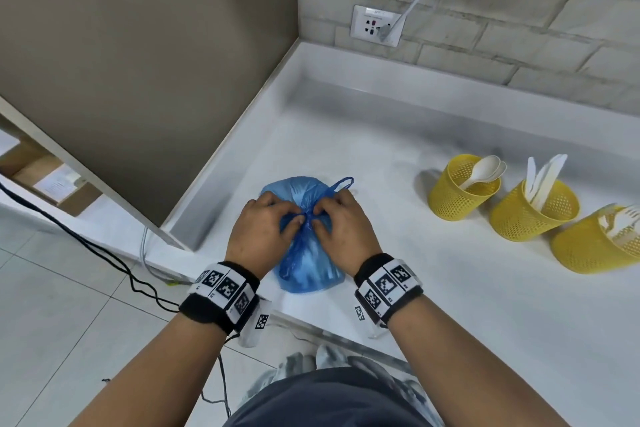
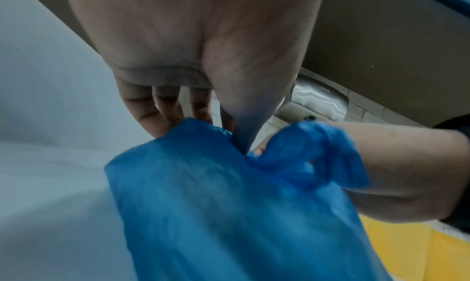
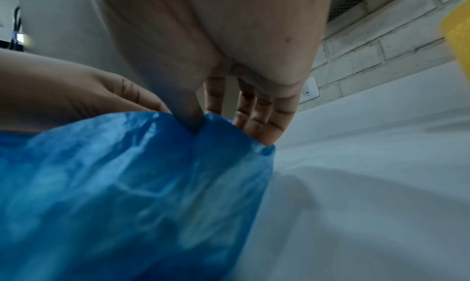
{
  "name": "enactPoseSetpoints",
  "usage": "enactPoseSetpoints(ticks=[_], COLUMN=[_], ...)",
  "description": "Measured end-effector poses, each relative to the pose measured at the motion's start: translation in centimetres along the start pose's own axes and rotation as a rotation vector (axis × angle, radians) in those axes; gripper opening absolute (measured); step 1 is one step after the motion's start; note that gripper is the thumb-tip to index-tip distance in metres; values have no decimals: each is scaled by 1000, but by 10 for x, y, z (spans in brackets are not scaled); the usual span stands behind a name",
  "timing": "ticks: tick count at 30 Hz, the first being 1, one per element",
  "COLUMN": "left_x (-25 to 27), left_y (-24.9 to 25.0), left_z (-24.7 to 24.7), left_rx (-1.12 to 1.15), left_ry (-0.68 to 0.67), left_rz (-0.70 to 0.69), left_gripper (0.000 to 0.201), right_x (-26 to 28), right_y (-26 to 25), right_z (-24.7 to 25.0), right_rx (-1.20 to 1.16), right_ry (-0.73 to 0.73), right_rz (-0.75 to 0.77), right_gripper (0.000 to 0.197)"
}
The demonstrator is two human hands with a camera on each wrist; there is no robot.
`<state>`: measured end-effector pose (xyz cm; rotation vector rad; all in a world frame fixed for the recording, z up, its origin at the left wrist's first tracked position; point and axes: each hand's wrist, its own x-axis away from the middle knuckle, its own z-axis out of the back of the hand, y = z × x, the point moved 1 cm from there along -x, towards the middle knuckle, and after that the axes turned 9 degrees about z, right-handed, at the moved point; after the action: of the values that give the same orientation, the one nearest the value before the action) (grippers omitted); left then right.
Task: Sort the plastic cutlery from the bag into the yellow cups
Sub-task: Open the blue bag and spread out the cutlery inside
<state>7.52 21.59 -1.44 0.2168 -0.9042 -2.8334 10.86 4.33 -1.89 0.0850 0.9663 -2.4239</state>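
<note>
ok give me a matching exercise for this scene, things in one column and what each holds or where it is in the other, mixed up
Things:
1. blue bag
2. far yellow cup
3. middle yellow cup
4. near yellow cup

States:
A. holds white forks, at the right edge of the head view
B. pinched at its knotted top by the left hand and the right hand
C. holds white spoons
D. holds white knives

Pairs: 1-B, 2-C, 3-D, 4-A
</note>
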Motion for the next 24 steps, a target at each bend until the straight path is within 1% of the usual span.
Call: enactPoseSetpoints(ticks=[3, 6, 11, 15, 17, 18, 20, 21, 22, 23, 24], left_x=[2, 3, 4, 5, 4, 3, 0, -2, -5, -8, -11], left_y=[2, 1, -14, -25, -26, -24, -18, -15, -11, -6, -1], left_z=[5, 15, 33, 48, 51, 50, 46, 44, 41, 38, 36], left_rx=[64, 99, 130, 77, 92, 105, 88, 52, 22, 1, -12], left_ry=[5, 53, 144, 221, 203, 170, 86, 51, 27, 16, 17], left_rz=[0, 9, 61, 138, 164, 172, 170, 161, 148, 132, 112], left_gripper=[9, 9, 9, 12, 11, 15, 34, 43, 47, 46, 41], right_x=[2, 6, 20, 34, 37, 37, 35, 33, 29, 26, 22], right_y=[-2, -2, 9, 27, 30, 28, 18, 12, 5, 0, -4], right_z=[0, 5, 25, 39, 40, 40, 39, 38, 36, 33, 31], right_rx=[-12, -17, -25, -28, -41, -53, -61, -43, -5, 56, 124], right_ry=[42, 87, 154, 210, 210, 201, 151, 115, 75, 30, -16], right_rz=[17, 22, 11, -53, -77, -87, -98, -88, -64, -38, -21], right_gripper=[5, 2, 6, 8, 4, 8, 30, 38, 43, 44, 42])
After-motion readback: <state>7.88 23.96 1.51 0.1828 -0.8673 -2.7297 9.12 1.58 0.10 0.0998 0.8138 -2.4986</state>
